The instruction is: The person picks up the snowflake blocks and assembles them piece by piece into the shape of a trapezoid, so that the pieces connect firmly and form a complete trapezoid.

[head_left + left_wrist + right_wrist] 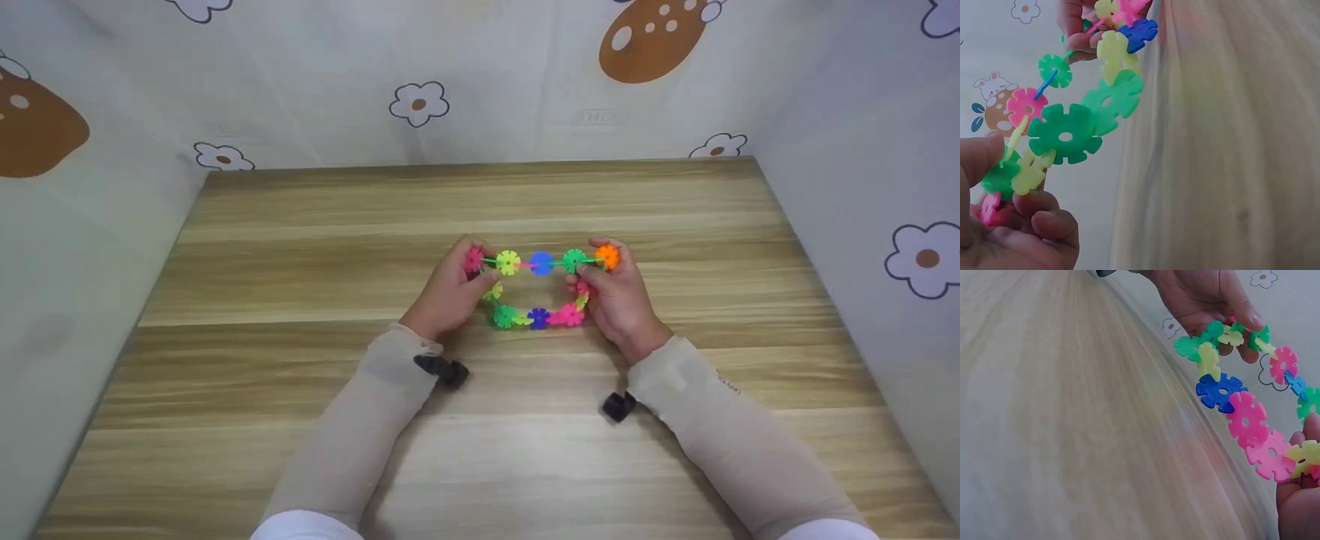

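A ring of interlocking flower-shaped plastic discs (541, 263), in green, yellow, blue, pink and orange, is held up over the wooden table between both hands. The left hand (448, 289) pinches its left side, near a pink and a yellow disc. At the other side, the right hand (621, 296) grips it by a green disc (574, 260) and an orange disc (607, 257). In the left wrist view, a dark green disc (1081, 132) hangs in the near strand. The right wrist view shows pink discs (1247, 436) linked along the lower strand. Fingers cover some links.
The wood-grain table (540, 465) lies under the hands and forearms. White walls (495, 75) printed with flowers stand at its back and sides. A small black device (619, 407) sits at the right wrist, another (450, 372) at the left.
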The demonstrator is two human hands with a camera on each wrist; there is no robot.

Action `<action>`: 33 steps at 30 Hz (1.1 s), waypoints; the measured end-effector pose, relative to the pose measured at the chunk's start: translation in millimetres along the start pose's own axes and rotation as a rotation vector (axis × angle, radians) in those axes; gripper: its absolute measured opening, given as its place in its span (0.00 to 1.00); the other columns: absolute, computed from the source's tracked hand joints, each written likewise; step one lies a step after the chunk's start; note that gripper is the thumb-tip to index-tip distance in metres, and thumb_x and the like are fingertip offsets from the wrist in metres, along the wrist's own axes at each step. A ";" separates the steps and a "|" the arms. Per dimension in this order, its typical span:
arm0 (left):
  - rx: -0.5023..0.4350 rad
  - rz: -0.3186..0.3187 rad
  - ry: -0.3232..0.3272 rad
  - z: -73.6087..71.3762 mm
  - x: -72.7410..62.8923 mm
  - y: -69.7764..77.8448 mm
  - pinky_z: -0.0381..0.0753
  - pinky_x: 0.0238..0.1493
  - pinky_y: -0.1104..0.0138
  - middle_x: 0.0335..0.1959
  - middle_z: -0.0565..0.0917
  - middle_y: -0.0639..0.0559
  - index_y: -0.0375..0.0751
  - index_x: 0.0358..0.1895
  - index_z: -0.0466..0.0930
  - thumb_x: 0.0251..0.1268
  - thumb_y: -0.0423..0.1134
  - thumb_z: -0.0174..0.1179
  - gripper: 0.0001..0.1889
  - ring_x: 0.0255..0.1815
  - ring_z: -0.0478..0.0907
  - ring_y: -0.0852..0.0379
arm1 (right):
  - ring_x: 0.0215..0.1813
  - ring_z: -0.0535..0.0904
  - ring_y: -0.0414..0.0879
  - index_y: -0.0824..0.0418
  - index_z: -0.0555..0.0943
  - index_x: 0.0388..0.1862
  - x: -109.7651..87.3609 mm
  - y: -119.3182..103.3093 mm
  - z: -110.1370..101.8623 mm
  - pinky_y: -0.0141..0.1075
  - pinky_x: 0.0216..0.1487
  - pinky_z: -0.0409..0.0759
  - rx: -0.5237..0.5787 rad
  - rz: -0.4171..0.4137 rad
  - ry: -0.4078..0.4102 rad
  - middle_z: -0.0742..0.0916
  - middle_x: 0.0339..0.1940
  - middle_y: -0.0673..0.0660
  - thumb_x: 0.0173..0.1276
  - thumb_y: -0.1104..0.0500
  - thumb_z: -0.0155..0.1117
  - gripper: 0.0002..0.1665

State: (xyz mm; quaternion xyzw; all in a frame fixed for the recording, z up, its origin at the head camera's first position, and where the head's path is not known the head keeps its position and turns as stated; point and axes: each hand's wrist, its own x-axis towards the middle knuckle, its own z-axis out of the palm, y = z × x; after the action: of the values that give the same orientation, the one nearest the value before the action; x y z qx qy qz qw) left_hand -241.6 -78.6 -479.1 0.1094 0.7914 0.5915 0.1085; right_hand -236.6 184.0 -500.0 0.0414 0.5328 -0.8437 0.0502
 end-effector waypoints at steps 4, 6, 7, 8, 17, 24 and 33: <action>-0.014 0.023 -0.023 0.0 -1.1 0.7 0.75 0.41 0.64 0.39 0.75 0.49 0.45 0.59 0.73 0.79 0.36 0.60 0.12 0.38 0.73 0.54 | 0.33 0.85 0.46 0.54 0.65 0.62 -0.1 0.1 0.4 0.35 0.44 0.88 0.015 -0.015 0.012 0.82 0.41 0.55 0.77 0.76 0.51 0.24; -0.016 0.031 -0.022 0.7 -1.5 1.3 0.75 0.40 0.65 0.38 0.75 0.50 0.44 0.58 0.74 0.78 0.35 0.60 0.11 0.37 0.73 0.55 | 0.33 0.85 0.46 0.54 0.65 0.62 -0.2 0.2 0.8 0.35 0.43 0.88 0.025 -0.018 0.020 0.83 0.39 0.55 0.76 0.77 0.51 0.24; -0.015 0.034 -0.018 1.3 -1.8 1.6 0.75 0.39 0.65 0.39 0.75 0.50 0.44 0.58 0.75 0.78 0.35 0.60 0.11 0.36 0.72 0.55 | 0.33 0.86 0.46 0.54 0.65 0.62 -0.2 0.3 0.9 0.35 0.43 0.88 0.028 -0.019 0.023 0.83 0.38 0.55 0.76 0.77 0.51 0.24; -0.011 0.036 -0.013 1.9 -1.9 1.9 0.75 0.38 0.65 0.39 0.75 0.50 0.43 0.57 0.75 0.77 0.35 0.60 0.11 0.36 0.72 0.55 | 0.33 0.86 0.45 0.54 0.65 0.62 -0.3 0.3 0.9 0.35 0.43 0.88 0.030 -0.018 0.025 0.83 0.38 0.55 0.76 0.77 0.51 0.24; 0.014 0.047 0.072 8.5 -2.3 3.5 0.79 0.43 0.64 0.45 0.78 0.48 0.44 0.58 0.76 0.78 0.40 0.61 0.12 0.40 0.76 0.54 | 0.34 0.86 0.46 0.54 0.66 0.62 0.3 -0.5 1.6 0.34 0.44 0.88 0.018 -0.016 0.031 0.82 0.40 0.55 0.77 0.76 0.51 0.24; -0.015 0.059 0.098 10.9 -2.5 2.2 0.79 0.42 0.64 0.45 0.78 0.48 0.42 0.58 0.76 0.80 0.39 0.58 0.11 0.41 0.75 0.54 | 0.34 0.86 0.46 0.54 0.66 0.61 -0.3 -0.8 2.8 0.34 0.44 0.88 0.023 -0.009 0.026 0.82 0.42 0.55 0.77 0.76 0.52 0.24; -0.029 0.048 0.124 12.0 -2.0 2.5 0.74 0.34 0.67 0.39 0.77 0.49 0.41 0.55 0.77 0.76 0.42 0.64 0.13 0.32 0.72 0.57 | 0.33 0.86 0.47 0.55 0.66 0.61 -0.7 -0.3 3.0 0.35 0.43 0.88 0.034 -0.011 0.003 0.82 0.41 0.56 0.76 0.77 0.52 0.24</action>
State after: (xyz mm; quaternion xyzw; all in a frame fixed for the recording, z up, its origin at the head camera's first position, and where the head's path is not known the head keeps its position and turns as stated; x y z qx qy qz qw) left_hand -236.0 -67.5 -479.9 0.0900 0.7850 0.6112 0.0465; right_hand -235.9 181.5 -498.3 0.0406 0.5187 -0.8528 0.0440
